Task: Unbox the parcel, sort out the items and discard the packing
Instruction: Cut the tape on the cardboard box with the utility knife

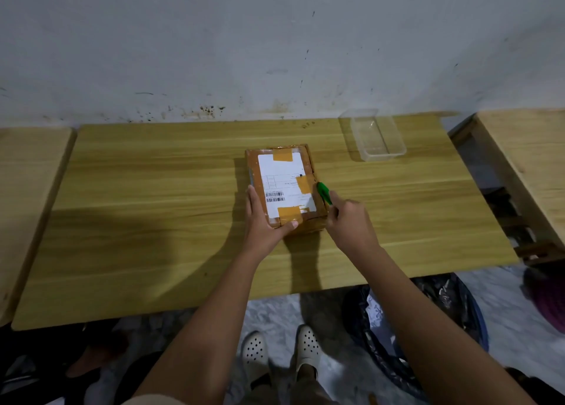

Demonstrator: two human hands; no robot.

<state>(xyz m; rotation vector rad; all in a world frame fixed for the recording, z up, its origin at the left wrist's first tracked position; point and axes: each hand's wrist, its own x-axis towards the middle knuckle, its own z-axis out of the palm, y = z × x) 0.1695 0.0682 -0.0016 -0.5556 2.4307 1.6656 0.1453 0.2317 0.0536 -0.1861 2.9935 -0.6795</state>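
Note:
A brown cardboard parcel (282, 172) lies flat in the middle of the wooden table (153, 206), sealed with tan tape and bearing a white shipping label with barcodes. My left hand (263, 221) presses on its near left corner, thumb across the front edge. My right hand (348, 224) grips a green cutter (324, 192), whose tip touches the parcel's right side edge.
A clear plastic container (377, 137) stands empty at the table's back right. A bin lined with a dark bag (406, 328) sits on the floor under the table's front right. Other wooden tables flank left (27, 172) and right (532, 154). A wall runs behind.

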